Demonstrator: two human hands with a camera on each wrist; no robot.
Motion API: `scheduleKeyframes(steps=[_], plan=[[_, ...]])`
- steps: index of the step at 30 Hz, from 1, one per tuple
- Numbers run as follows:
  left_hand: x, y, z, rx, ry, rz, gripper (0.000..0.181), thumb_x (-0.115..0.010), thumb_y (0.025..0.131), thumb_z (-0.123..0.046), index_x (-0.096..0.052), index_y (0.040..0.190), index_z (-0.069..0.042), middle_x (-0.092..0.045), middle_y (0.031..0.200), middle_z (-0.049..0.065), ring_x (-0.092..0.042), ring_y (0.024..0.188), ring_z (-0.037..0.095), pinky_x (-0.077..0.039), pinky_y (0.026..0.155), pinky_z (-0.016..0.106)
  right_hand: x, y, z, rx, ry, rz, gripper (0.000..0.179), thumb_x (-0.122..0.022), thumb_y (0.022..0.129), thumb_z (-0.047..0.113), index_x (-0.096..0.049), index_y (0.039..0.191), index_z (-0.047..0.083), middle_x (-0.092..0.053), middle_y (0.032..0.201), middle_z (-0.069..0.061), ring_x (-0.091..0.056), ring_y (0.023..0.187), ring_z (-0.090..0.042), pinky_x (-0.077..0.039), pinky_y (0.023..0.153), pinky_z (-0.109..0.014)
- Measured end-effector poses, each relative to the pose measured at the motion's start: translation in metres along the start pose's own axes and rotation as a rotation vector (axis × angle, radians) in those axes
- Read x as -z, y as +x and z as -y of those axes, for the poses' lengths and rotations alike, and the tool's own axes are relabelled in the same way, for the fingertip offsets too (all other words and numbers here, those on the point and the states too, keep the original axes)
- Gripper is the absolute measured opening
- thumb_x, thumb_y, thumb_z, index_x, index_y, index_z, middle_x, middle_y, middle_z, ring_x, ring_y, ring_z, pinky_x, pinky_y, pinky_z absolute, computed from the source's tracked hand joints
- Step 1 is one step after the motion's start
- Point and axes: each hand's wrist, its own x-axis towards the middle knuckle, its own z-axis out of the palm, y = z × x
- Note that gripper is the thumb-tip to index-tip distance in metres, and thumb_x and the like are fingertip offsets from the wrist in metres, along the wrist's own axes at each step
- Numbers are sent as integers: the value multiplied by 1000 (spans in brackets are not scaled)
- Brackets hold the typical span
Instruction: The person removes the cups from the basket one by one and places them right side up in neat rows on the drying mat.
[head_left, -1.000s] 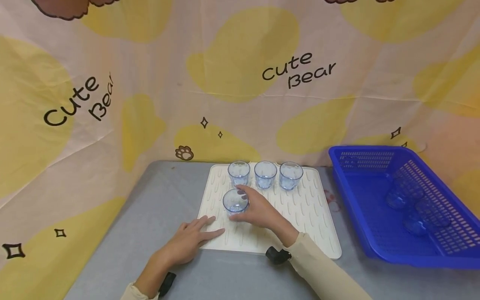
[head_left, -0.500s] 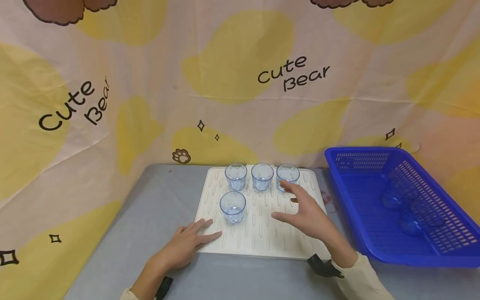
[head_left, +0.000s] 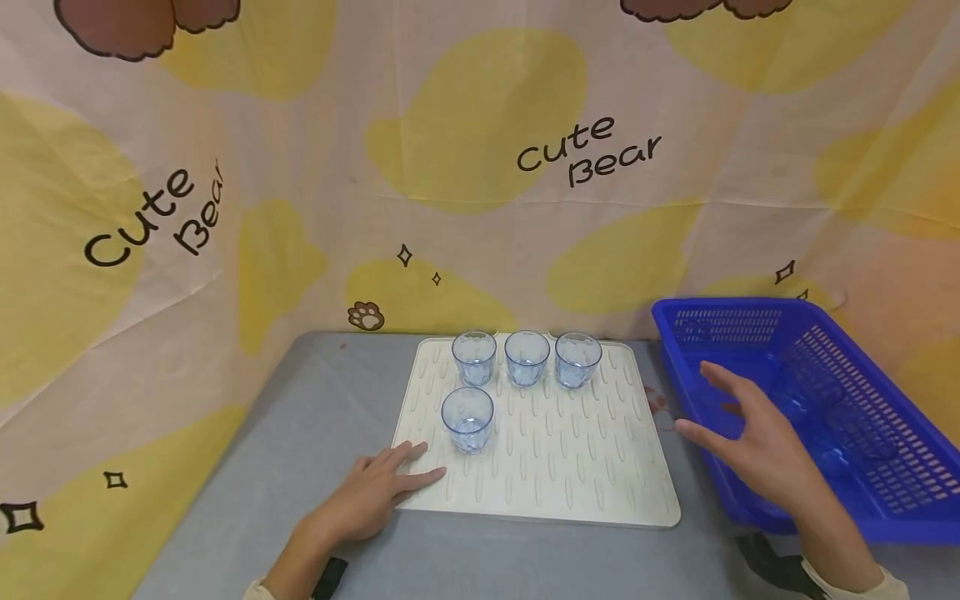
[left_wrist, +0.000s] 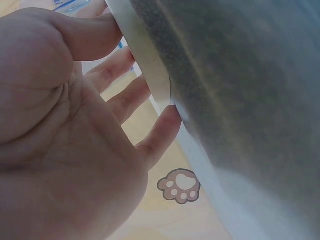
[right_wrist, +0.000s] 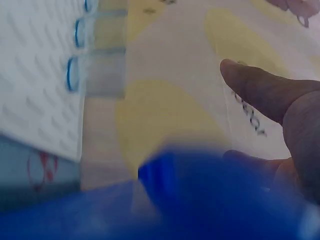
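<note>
On the white ridged mat (head_left: 570, 467) stand clear bluish glasses, all upright. Three form a row along its back edge: a left glass (head_left: 474, 358), a middle glass (head_left: 527, 359) and a right glass (head_left: 577, 360). In front of the left one is a fourth glass (head_left: 468, 420). My left hand (head_left: 375, 492) rests spread on the mat's front left corner, fingertips at its edge in the left wrist view. My right hand (head_left: 765, 450) is over the near left rim of the blue basket (head_left: 697, 400), thumb and fingers apart, holding nothing. Several glasses (head_left: 832, 458) lie inside the basket, partly hidden by that hand.
The grey table (head_left: 300, 433) runs up to a patterned cloth backdrop (head_left: 450, 167) close behind the mat. The basket's raised walls stand at the mat's right, with a narrow strip of table between.
My right hand has let go of the front left glass and moved right, across the mat to the basket. The glass stays standing on the mat. My left hand has kept its place.
</note>
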Motion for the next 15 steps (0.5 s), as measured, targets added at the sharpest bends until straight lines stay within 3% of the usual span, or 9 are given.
scheduleKeyframes(steps=[8, 15], plan=[[1, -1, -1, -4, 0, -5, 58, -55, 98, -8, -53, 139, -48, -42, 155, 2, -38, 144, 34, -32, 103, 58, 26, -5, -54, -107, -109, -78, 93, -73, 90, 39, -21, 157, 1, -35, 149, -39, -45, 116, -61, -39, 84, -67], [4, -2, -3, 4, -10, 4, 57, -55, 98, -9, -53, 139, -48, -41, 156, 2, -37, 145, 35, -31, 104, 58, 47, -8, -100, -201, -222, -152, 93, -67, 93, 41, -19, 152, -12, -27, 144, -48, -25, 130, -67, -21, 102, -76]])
